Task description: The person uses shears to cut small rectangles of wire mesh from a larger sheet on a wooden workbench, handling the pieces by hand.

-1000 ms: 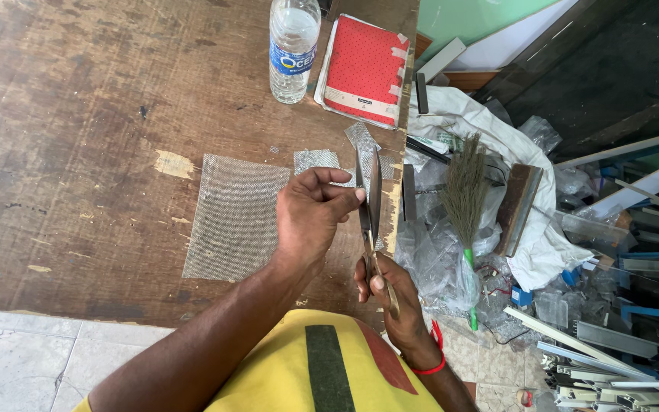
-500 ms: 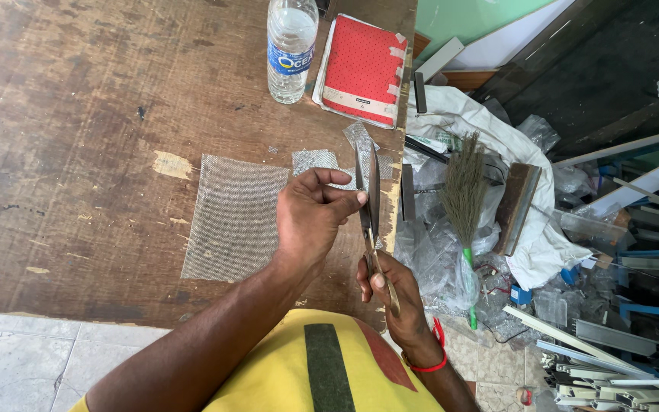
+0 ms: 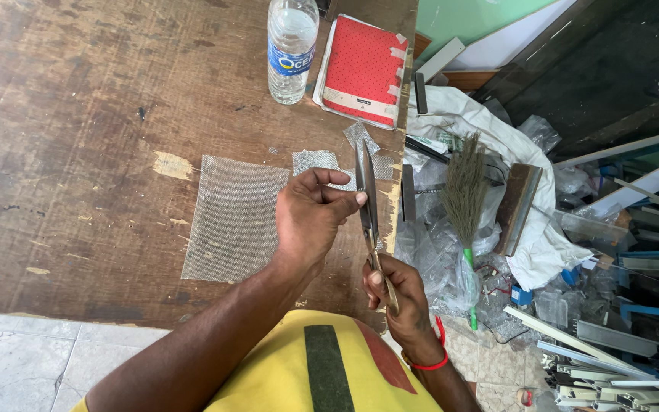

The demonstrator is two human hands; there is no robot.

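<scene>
My right hand [image 3: 397, 294] grips the handles of a long pair of scissors [image 3: 365, 194], blades pointing away from me over the table's right edge. My left hand [image 3: 310, 217] is up against the blades, its fingertips pinching something small at them; what it pinches is too small to make out. A rectangle of grey wire mesh [image 3: 234, 217] lies flat on the worn wooden table [image 3: 78, 137] just left of my left hand. Smaller mesh scraps [image 3: 316, 161] lie beyond my fingers.
A clear plastic water bottle [image 3: 291, 49] and a red notebook [image 3: 364, 69] stand at the table's far right. Off the right edge lie white cloth [image 3: 490, 122], a small broom [image 3: 465, 198], plastic bags and several metal profiles [image 3: 612, 343]. Pale tiled floor [image 3: 17, 358] at lower left.
</scene>
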